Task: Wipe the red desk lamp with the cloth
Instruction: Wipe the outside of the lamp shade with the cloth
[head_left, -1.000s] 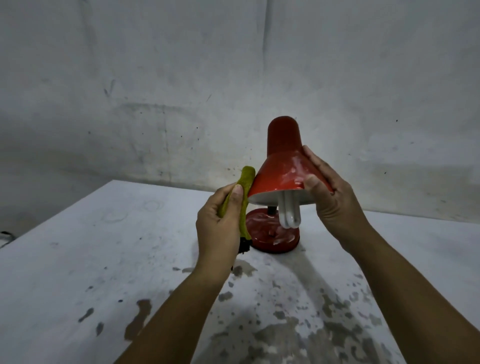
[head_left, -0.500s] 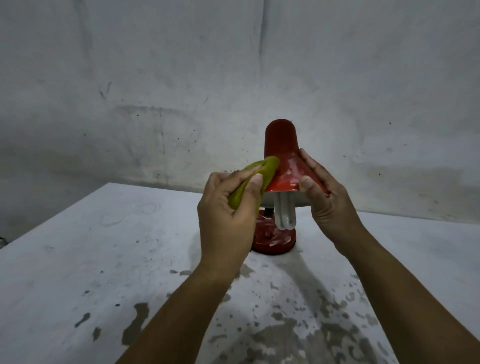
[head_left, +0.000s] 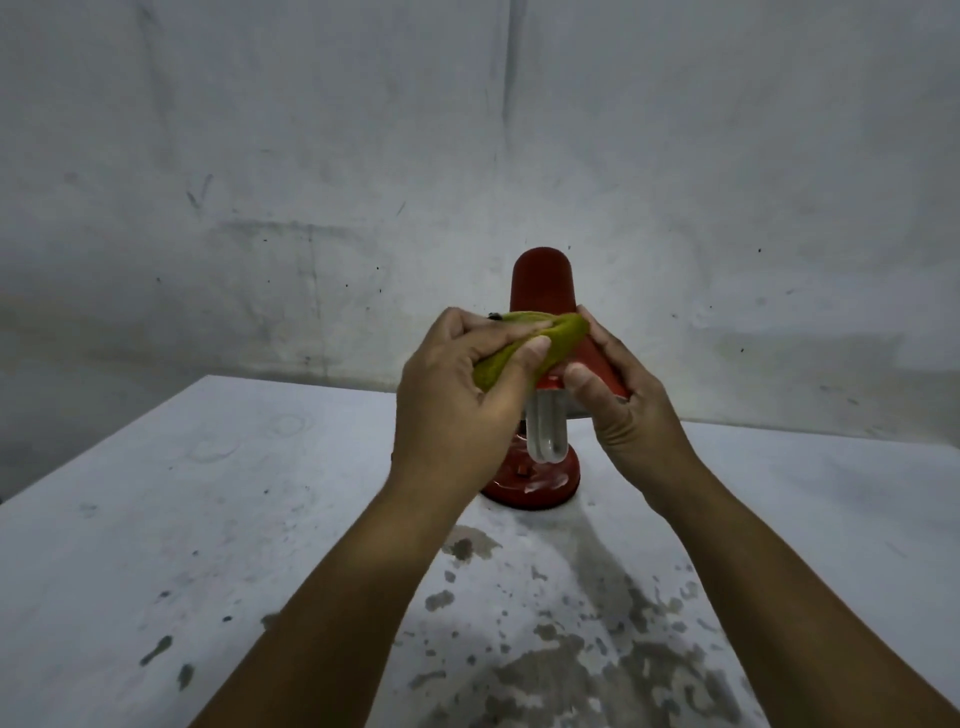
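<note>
The red desk lamp (head_left: 543, 283) stands on the white table (head_left: 182, 493), its shade facing me with a white bulb (head_left: 545, 431) hanging below the rim. My left hand (head_left: 457, 410) grips a folded green cloth (head_left: 524, 343) and presses it across the front of the shade. My right hand (head_left: 623, 405) grips the shade's right side, thumb on the front, fingers behind. The round red base (head_left: 540, 488) shows below the hands. The lamp's neck is hidden.
A stained grey wall (head_left: 467, 130) rises right behind the table. Dark patches of worn paint (head_left: 571, 649) cover the tabletop near me. The table's left edge (head_left: 93, 441) runs diagonally toward the wall.
My left hand has carried the cloth from the shade's left rim up and rightward across its front. My right hand has kept its hold on the shade.
</note>
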